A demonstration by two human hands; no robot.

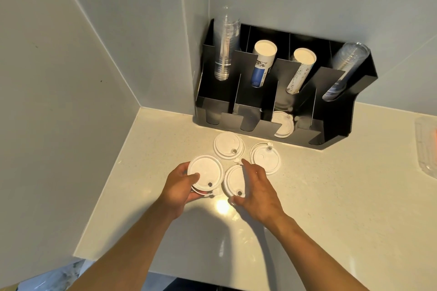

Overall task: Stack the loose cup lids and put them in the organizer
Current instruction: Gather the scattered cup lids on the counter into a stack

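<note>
Nearest, two bare forearms reaching in over a pale speckled desk [331, 196] set into a corner of grey walls. Left hand [178, 188] clasped around a small stack of white cup lids [205, 172], thumb pressed on the top lid, fingers curled beneath, the stack raised slightly off the desk. Right hand [256, 188] spread open over a single lid [233, 181] lying just beside the stack, thumb at its near edge, fingertips [243, 161] at its far edge; grip not closed, contact hard to confirm. Further out, two more loose lids flat on the desk: one [229, 145] behind the stack, another [264, 157] to its right, near but apart. Beyond these, against the back wall, a black organizer [361, 111] with four compartments. One lid [282, 124] already resting in the third front slot from the left. Above, leaning in the upper compartments, clear plastic cups [224, 42] at far left, paper cups [262, 61] with blue print, paper cups [301, 68] with pale print, clear cups [346, 66] at far right. At the right edge of the desk, a clear plastic tray [426, 144], partly cut off.
</note>
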